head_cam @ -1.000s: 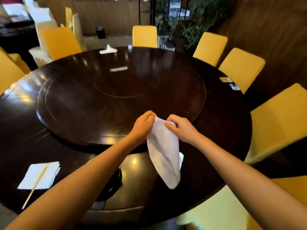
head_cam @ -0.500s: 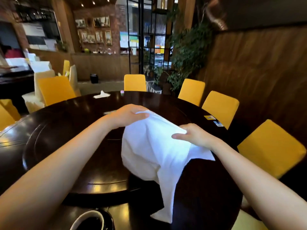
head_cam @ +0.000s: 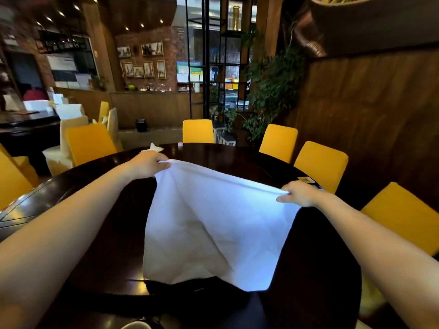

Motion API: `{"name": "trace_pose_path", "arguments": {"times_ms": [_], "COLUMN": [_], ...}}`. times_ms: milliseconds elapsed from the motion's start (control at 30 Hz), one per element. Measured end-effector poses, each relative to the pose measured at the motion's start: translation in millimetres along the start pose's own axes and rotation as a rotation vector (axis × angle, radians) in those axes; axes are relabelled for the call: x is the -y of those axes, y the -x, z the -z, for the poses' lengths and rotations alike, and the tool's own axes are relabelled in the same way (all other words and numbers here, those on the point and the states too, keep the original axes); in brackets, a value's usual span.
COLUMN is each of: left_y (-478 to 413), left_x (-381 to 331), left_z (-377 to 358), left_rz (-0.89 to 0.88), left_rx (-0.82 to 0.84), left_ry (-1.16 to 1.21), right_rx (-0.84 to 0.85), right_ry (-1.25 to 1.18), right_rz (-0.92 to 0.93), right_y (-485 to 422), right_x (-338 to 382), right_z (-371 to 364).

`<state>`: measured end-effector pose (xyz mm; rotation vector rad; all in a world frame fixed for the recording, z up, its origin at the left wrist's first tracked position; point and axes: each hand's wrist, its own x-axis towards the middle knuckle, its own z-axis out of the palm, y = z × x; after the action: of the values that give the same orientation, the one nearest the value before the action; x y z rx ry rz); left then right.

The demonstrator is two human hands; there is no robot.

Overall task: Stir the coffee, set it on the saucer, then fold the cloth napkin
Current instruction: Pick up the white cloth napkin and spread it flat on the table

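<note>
A white cloth napkin (head_cam: 213, 224) hangs spread open in the air above the dark round table (head_cam: 320, 269). My left hand (head_cam: 148, 163) pinches its upper left corner. My right hand (head_cam: 300, 194) pinches the upper right corner. The top edge is stretched between both hands and the lower edge hangs down toward me. At the bottom edge of the view only the pale rim of the coffee cup (head_cam: 136, 325) shows; the saucer is hidden.
Yellow chairs (head_cam: 320, 162) ring the table on the far and right sides. A crumpled white napkin (head_cam: 152, 147) and a small pink item (head_cam: 180, 144) lie at the table's far edge. Cards (head_cam: 306, 180) lie near the right rim.
My hands have moved apart and lifted, and the napkin went from a bunched, hanging bundle to a spread sheet. The view has tilted up toward the room.
</note>
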<state>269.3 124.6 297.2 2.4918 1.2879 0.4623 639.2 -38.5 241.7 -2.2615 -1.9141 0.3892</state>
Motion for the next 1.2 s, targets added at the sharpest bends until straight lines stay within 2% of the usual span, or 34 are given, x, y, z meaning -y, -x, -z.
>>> {"name": "trace_pose_path", "arguments": {"times_ms": [100, 233, 333, 500, 567, 700, 833, 1100, 1200], "left_y": [-13.8, -37.1, -47.6, -45.4, -34.8, -9.6, 24.5, 125.1, 156.3], "left_x": [8.8, 11.8, 7.0, -5.8, -9.2, 2.4, 20.5, 24.2, 15.7], "left_z": [11.6, 29.0, 44.3, 53.8, 45.5, 3.2, -67.1, -230.6, -275.6], "left_rz": [0.046, 0.089, 0.098, 0.045, 0.009, -0.038, -0.156, -0.281, -0.298], "left_rx": [-0.065, -0.215, -0.316, -0.471, -0.468, -0.248, -0.004, 0.49, 0.61], "left_ry": [-0.112, -0.236, -0.288, -0.405, -0.455, -0.591, -0.754, -0.744, -0.734], "right_rx": [-0.073, -0.286, -0.415, -0.5, -0.502, -0.438, -0.282, 0.014, 0.123], "right_ry": [0.143, 0.377, 0.466, 0.552, 0.604, 0.68, 0.678, 0.662, 0.644], "right_rz": [-0.045, -0.082, -0.111, -0.1, -0.066, 0.016, 0.092, 0.127, 0.115], "right_y": [-17.9, -44.0, -60.5, -68.7, -62.6, -46.5, -33.4, 36.8, 65.9], "right_x": [10.6, 32.7, 41.7, 35.2, 29.3, 7.7, -27.9, -96.8, -115.3], "right_z": [22.1, 56.5, 78.8, 93.1, 87.8, 45.5, -29.0, -173.7, -209.6]}}
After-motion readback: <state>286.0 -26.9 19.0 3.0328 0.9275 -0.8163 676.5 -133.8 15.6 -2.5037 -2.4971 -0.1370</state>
